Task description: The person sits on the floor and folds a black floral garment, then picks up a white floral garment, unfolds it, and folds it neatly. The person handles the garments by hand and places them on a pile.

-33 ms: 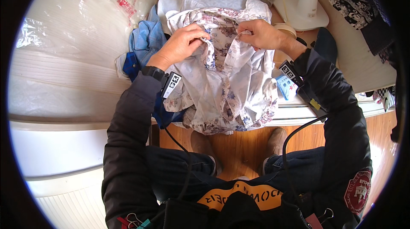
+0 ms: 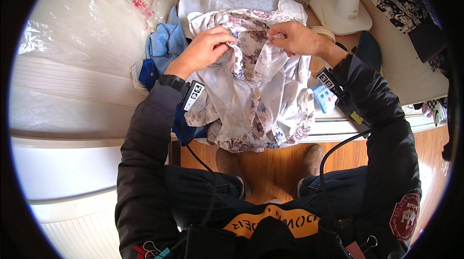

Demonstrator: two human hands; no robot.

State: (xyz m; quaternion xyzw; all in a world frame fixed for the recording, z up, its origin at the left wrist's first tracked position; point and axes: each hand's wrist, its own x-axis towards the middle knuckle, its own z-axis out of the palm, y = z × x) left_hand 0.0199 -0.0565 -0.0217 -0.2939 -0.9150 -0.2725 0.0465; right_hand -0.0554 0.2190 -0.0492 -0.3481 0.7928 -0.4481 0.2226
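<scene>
Left hand and right hand, upper centre, pinch edges of a white floral-patterned cloth shirt, likely light, limp, best held there

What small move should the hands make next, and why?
Perhaps draw together the open front of the floral shirt: the left hand and right hand each pinch one front edge, with a gap between them.

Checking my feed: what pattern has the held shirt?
The shirt is whitish with purplish and blue flowers, best in head view.
</scene>
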